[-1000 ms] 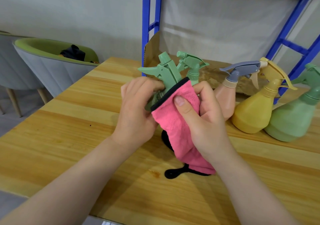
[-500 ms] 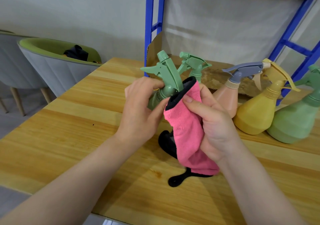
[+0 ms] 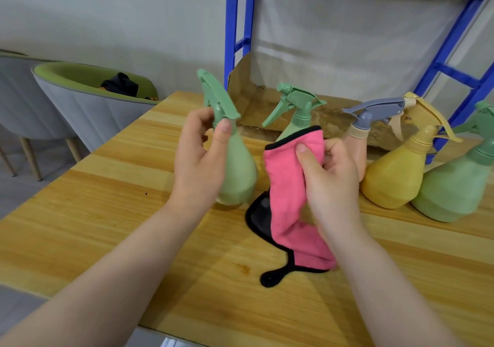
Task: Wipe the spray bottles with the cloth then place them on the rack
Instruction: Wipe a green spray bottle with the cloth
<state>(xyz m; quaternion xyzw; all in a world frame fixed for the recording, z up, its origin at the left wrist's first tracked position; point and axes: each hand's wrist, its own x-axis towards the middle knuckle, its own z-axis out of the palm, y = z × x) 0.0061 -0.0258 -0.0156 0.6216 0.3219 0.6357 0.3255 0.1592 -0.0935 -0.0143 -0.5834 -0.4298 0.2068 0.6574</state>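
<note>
Green spray bottle [image 3: 236, 170] is gripped at the neck by left hand [image 3: 199, 159]; judged light, smooth plastic, best held there. Soft pink cloth [image 3: 288, 186] is pinched by right hand [image 3: 330, 175].

both hands [image 3: 199, 157] [image 3: 327, 175] raised, fingers curled (each gripping), forearms angled inward

Single head-worn wide-angle view, looking forward and down over the table [image 3: 107, 213] from close above. Both forearms enter from the bottom edge; blue rack [image 3: 235, 26] and wall fill the far background.
</note>
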